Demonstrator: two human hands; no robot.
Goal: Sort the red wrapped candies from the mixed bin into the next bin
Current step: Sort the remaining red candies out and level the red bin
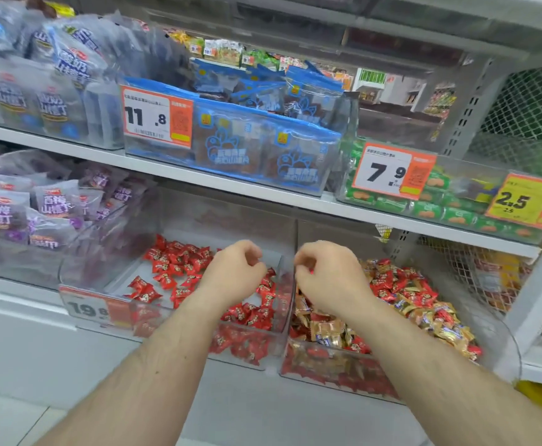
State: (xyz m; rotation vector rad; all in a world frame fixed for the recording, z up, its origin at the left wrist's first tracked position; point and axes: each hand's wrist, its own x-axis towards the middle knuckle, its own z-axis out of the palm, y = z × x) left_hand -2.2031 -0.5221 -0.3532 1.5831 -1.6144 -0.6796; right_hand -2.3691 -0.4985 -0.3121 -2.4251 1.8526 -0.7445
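- Store shelf, bottom tier: I'm working both hands over two clear acrylic bins, the mixed bin (401, 320) on my right w/ red and gold wrapped candies, the red-only bin (198, 284) just beside it on my left.
- My right hand (330, 278) is hovering at the mixed bin's left edge, fingers curled under; looks like it's pinching sthg red at the fingertips, but I can't tell for sure.
- My left hand (234, 272) is hanging over the red-only bin near the divider wall (290, 284), fingers loosely curled; can't tell if it's holding anything.
- Doing it well, imo: I'm picking only the red wrapped candies (385, 281) off the top, checking no gold wrapper (327, 329) is riding along, then clearing the divider before letting go.
- Risk: reds buried under gold pcs are getting missed.
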